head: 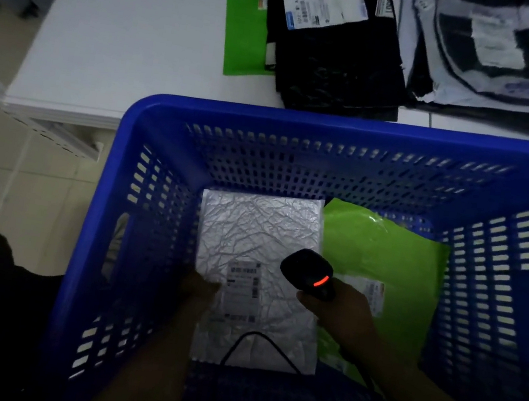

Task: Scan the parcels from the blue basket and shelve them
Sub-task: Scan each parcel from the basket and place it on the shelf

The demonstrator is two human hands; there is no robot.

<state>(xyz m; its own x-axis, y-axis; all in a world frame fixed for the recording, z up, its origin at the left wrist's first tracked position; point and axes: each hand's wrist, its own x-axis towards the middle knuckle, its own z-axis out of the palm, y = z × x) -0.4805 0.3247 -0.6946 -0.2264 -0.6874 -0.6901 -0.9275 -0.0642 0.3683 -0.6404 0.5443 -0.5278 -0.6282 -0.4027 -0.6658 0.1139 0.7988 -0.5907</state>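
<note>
A person leans over the blue basket [166, 108], where 2 parcels lie side by side on its floor: a silver padded mailer [261, 234] at left and a green poly bag [383, 250] at right, the 2 touching or slightly overlapped along their shared edge. The left hand [199, 285] pinches the mailer's left edge just beside its printed label [243, 278], while the right hand [339, 311] is wrapped around a black corded scanner [309, 271], its red light glowing, head aimed toward that label. The mailer's crinkled skin suggests a light, cushioned packet that flexes under pressure; a grip along a side edge, clear of the barcode, looks the safest hold, and its glossy wrap may slide in the fingers. The green bag appears thin, limp and slick, likely to sag unless taken near its middle or by 2 corners. Beyond the basket, the white surface [125, 39] carries already-laid parcels: 1 flat green bag [241, 40], a stack of black bags [336, 66] topped with a white label, and a blurred heap of pale and dark bags [508, 55] at right, whose number cannot be counted with confidence in the dim, smeared view. 1 scanner and 1 basket are in sight.
</note>
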